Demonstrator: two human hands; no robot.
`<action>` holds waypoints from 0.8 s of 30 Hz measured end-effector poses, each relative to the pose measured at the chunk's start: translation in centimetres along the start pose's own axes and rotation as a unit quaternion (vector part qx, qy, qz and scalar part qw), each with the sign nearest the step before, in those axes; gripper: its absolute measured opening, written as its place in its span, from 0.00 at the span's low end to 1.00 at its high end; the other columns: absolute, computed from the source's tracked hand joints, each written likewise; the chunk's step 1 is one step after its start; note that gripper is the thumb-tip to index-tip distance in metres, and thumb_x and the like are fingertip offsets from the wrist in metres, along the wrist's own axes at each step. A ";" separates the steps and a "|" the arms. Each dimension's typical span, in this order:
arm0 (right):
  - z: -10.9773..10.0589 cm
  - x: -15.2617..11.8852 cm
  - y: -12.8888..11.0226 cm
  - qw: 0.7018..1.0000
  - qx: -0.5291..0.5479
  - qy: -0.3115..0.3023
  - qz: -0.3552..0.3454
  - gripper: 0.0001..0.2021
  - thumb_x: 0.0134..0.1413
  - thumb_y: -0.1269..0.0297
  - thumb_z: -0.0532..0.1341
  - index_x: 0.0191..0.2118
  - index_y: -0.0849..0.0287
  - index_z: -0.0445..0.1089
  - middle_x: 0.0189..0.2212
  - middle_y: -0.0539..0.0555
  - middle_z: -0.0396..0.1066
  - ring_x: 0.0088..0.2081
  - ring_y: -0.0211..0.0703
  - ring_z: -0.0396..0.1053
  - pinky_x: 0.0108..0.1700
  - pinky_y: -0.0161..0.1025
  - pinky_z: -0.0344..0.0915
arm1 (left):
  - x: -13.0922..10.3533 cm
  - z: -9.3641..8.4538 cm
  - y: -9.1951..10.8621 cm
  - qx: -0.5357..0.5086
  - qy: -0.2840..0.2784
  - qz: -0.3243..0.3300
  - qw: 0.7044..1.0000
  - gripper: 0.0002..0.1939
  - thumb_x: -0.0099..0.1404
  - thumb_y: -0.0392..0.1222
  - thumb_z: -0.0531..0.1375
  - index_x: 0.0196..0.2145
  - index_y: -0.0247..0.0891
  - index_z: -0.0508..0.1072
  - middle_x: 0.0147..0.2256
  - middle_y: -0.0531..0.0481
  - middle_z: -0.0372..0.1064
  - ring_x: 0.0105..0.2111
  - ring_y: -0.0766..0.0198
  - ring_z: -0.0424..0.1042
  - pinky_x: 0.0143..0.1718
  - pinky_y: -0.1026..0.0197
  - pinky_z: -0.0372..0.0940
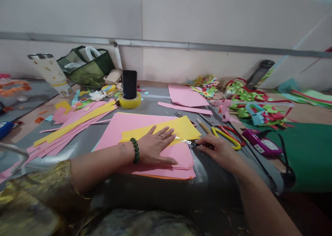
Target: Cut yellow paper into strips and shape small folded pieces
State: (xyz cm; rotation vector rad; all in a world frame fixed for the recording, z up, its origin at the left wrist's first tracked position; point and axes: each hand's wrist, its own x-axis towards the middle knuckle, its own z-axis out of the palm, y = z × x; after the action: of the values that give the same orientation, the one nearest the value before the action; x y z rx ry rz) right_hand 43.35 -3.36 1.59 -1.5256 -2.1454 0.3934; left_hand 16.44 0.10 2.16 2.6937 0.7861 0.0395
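Note:
My left hand (155,147) lies flat with its fingers spread on a yellow sheet (181,125) and the pink paper stack (109,132) beneath it. A green bead bracelet circles the wrist. My right hand (220,149) pinches a small dark-handled craft knife (190,143), whose thin blade points left over the lower edge of the yellow sheet. Beyond the right hand lie yellow-handled scissors (225,139) and red-handled ones (240,134).
Pink and yellow strips (77,125) spread on the left. A phone (129,83) stands in a tape roll (129,102) at the back. On the right are a pink glue gun (223,108), a purple device (261,143) with black cables, and green paper (308,153).

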 end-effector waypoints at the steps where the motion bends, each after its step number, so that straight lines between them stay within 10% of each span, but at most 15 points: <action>1: 0.1 -0.1 0.0 1.000 -0.001 0.002 -0.003 0.08 0.52 0.59 0.59 0.33 0.57 0.72 0.33 0.55 0.73 0.35 0.46 0.69 0.38 0.43 0.65 | -0.3 0.1 -0.1 0.003 -0.001 0.003 1.000 0.50 0.58 0.73 0.42 0.65 0.33 0.41 0.66 0.40 0.31 0.65 0.49 0.31 0.60 0.37 0.26; 24: -0.9 -0.2 -1.0 0.999 -0.004 -0.043 -0.024 0.09 0.52 0.59 0.59 0.32 0.56 0.73 0.31 0.54 0.72 0.35 0.45 0.70 0.38 0.42 0.65 | -0.5 0.5 0.1 -0.008 -0.004 -0.004 1.000 0.53 0.55 0.75 0.44 0.65 0.32 0.38 0.66 0.43 0.29 0.65 0.50 0.29 0.61 0.36 0.30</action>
State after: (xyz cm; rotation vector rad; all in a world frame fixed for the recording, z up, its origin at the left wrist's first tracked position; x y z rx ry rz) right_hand 43.08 -3.93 2.78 -1.4830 -2.2476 0.4432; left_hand 16.11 -0.37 1.75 2.6739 0.7918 0.0313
